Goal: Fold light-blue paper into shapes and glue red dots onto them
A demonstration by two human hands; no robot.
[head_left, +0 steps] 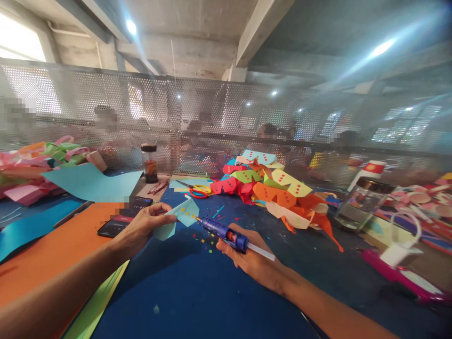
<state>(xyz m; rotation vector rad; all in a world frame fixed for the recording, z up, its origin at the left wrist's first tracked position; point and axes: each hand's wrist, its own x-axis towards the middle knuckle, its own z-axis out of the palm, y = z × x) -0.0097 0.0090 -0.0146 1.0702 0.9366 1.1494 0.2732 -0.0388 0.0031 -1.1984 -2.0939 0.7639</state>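
Observation:
My left hand (150, 223) pinches a folded light-blue paper piece (181, 212) that carries small yellow squares. Wrapped in my right hand (247, 256) is a blue hot glue gun (219, 230), with a white glue stick (261, 251) poking out of its back. The gun's nozzle tip points left and is at the paper's right edge; whether it touches cannot be made out. Below the nozzle, tiny coloured paper squares (211, 251) lie scattered on the blue table (197, 296). Orange-handled scissors (198, 190) rest just behind the paper.
Folded coloured paper pieces (275, 195) are heaped behind my right hand. A phone (123, 219) lies on orange paper (81, 245) at left. A dark-lidded bottle (149, 165), a clear jar (363, 205) and a magenta-and-white object (406, 275) stand around. A perforated metal screen (208, 108) rises behind.

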